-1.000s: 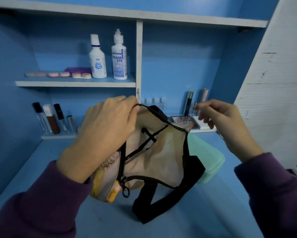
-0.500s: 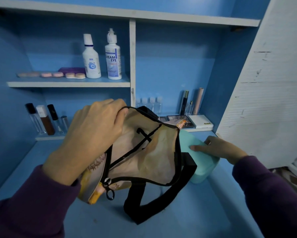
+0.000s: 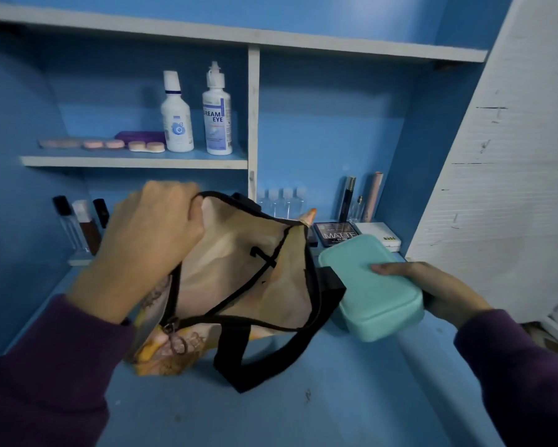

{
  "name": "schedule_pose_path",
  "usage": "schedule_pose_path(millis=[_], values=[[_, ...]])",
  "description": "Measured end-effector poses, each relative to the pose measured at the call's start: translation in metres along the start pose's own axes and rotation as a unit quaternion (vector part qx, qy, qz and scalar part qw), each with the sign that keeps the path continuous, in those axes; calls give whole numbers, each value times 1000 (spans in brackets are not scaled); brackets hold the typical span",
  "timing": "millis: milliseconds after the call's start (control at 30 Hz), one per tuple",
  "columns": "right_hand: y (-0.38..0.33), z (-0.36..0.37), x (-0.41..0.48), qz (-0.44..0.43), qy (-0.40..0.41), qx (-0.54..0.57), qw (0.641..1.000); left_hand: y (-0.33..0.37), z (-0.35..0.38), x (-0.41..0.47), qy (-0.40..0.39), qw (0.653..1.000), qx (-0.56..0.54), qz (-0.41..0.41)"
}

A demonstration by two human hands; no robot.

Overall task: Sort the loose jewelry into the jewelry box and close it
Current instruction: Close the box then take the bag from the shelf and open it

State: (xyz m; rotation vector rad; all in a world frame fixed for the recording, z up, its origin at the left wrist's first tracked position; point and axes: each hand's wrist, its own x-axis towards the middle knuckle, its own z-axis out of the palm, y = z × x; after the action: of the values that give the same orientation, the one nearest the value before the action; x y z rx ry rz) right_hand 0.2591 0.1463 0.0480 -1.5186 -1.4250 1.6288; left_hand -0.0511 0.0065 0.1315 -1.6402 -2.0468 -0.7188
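On the shelf (image 3: 132, 161), the taller white bottle (image 3: 217, 114) carries a label reading "REAM EYE", its first letter out of view. Below, a dark palette (image 3: 335, 235) reads "MATTE"; the white box (image 3: 376, 229) beside it, "NUDE".

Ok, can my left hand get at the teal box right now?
Probably not easily: the left hand grips the bag by its rim, and the open bag stands between it and the box, which the right hand holds.

Both bare hands wear dark purple sleeves (image 3: 529, 366).
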Motion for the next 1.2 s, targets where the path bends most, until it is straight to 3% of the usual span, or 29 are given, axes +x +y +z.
schedule_pose_path(millis=[167,333,600,800,967,1067,1133,1200], values=[[-34,-13,-35,-66,3,103,992,-9,-3,5,-12,1000,6,-27],[-68,-4,-69,-113,-78,124,983,0,2,12,-45,997,-56,-20],[-70,65,-70,-55,-217,75,972,16,7,11,-67,993,-96,27],[-53,120,-45,-34,-191,120,974,35,3,-6,-109,985,-81,110],[-38,154,-28,-108,-149,190,964,55,-7,-19,-173,957,-174,153],[-26,158,-18,-103,-110,209,966,44,-13,-11,-221,916,-326,73],[-23,157,-15,-79,-90,227,967,13,3,6,-165,904,-389,-69],[-21,155,-17,-75,-84,226,968,-21,24,12,-215,876,-384,-199]])
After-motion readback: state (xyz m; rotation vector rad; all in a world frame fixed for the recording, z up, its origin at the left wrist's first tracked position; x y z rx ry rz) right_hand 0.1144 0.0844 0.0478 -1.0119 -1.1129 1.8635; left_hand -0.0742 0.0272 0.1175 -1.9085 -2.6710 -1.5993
